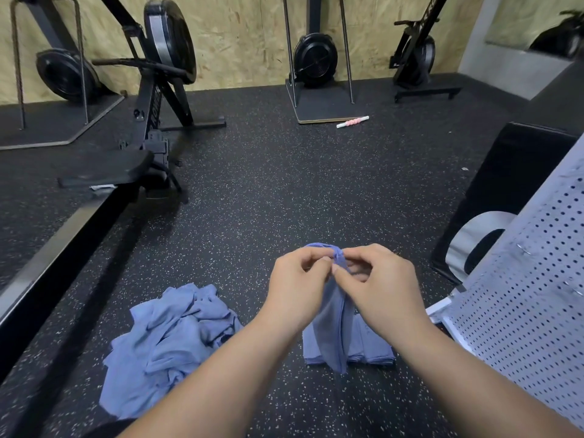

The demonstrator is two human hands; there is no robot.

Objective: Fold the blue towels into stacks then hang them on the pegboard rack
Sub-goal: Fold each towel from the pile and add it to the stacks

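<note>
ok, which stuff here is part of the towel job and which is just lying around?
In the job: towel pinched by left hand and right hand; crumpled towel pile; folded stack; pegboard rack.
Lying about: rowing machine; pink roller; black box.

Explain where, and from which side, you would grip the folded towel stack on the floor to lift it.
Slide flat fingers under the folded stack from its left and right ends, thumbs on top. It lies flat with layered edges along its near side, so a one-sided pinch would probably fan it open.

Speckled black rubber floor (pixel 268 191), crumpled blue towel heap (pixel 167 343), folded towel stack (pixel 369 346), pink roller (pixel 352 122)
</note>
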